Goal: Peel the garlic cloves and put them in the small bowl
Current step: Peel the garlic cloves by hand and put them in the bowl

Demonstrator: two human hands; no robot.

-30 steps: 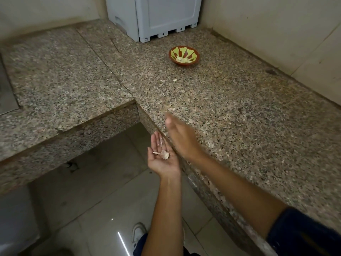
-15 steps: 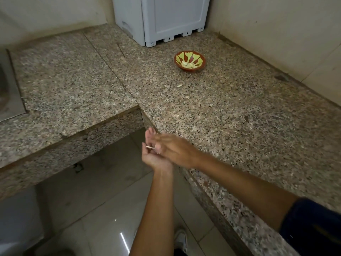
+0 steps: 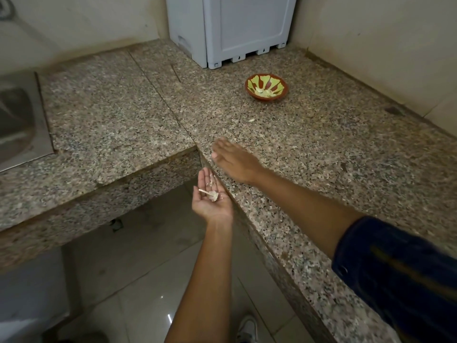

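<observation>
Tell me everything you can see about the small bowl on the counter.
The small bowl is round and shallow, looks like glazed clay, reddish brown outside and on the rim, with pale green petal-like patches inside. It stands upright on the speckled granite counter, near the back, in front of a white plastic appliance and apart from it. A few pale peeled garlic cloves lie in its bottom. No hand touches it. A small pale scrap lies on the counter in front of it, apart.

Two hands, one small bowl, one garlic stem, one loose scrap, one sink.
</observation>
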